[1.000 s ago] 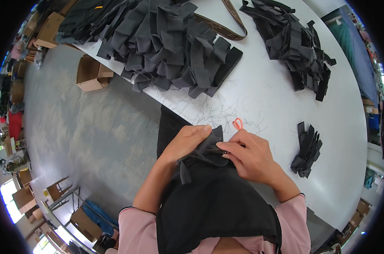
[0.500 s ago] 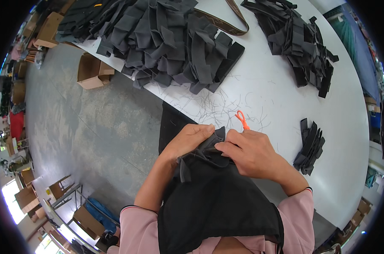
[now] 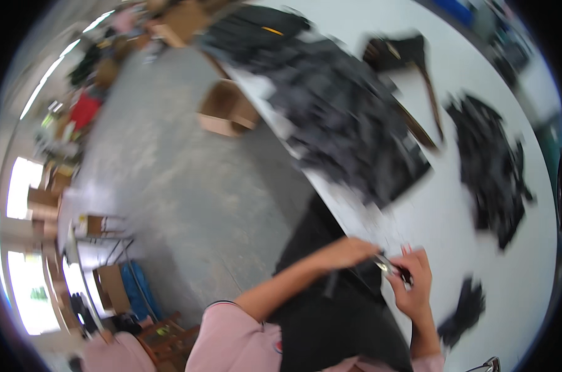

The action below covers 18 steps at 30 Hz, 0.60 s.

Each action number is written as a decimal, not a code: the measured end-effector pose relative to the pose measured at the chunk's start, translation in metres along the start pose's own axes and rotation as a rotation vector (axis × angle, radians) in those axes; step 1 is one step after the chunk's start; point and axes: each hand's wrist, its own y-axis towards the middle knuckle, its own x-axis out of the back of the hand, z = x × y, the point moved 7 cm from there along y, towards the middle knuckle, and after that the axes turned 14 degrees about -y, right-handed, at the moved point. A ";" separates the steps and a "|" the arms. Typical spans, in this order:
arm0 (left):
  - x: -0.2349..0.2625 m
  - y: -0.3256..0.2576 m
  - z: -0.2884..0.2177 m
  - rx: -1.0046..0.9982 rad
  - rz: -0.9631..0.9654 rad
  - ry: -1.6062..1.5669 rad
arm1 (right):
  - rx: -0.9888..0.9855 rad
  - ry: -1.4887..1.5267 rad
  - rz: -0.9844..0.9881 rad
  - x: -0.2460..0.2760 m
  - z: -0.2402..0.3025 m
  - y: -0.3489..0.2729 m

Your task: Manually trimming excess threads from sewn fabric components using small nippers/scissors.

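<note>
My left hand is closed on a dark grey fabric piece that hangs below it, blurred against my black apron. Close by on the right, my right hand grips a small shiny metal tool, which looks like thread snips. Its metal end points toward the left hand's fingertips. An orange cord loop shows above the right hand. Motion blur hides whether the tool touches the fabric.
A large heap of dark grey fabric pieces covers the white table's far left. Two smaller piles lie right. A dark bag with a brown strap sits behind. An open cardboard box stands beyond the edge; another person's pink sleeve shows lower left.
The view has swung left, so table and piles sit farther right and lower. My hands have drawn slightly apart, and the metal tool now shows between them.
</note>
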 end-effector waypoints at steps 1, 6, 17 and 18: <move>-0.003 0.007 0.002 -0.083 0.015 0.105 | -0.052 0.014 -0.045 -0.001 -0.003 0.001; -0.004 0.003 -0.029 -0.065 -0.210 0.016 | 0.116 -0.219 -0.059 -0.028 0.002 -0.021; -0.017 0.005 0.010 0.117 -0.158 -0.450 | 0.183 -0.432 -0.348 -0.002 -0.019 -0.017; -0.025 0.003 0.015 0.113 -0.137 -0.522 | 0.161 -0.357 -0.389 -0.005 -0.039 -0.017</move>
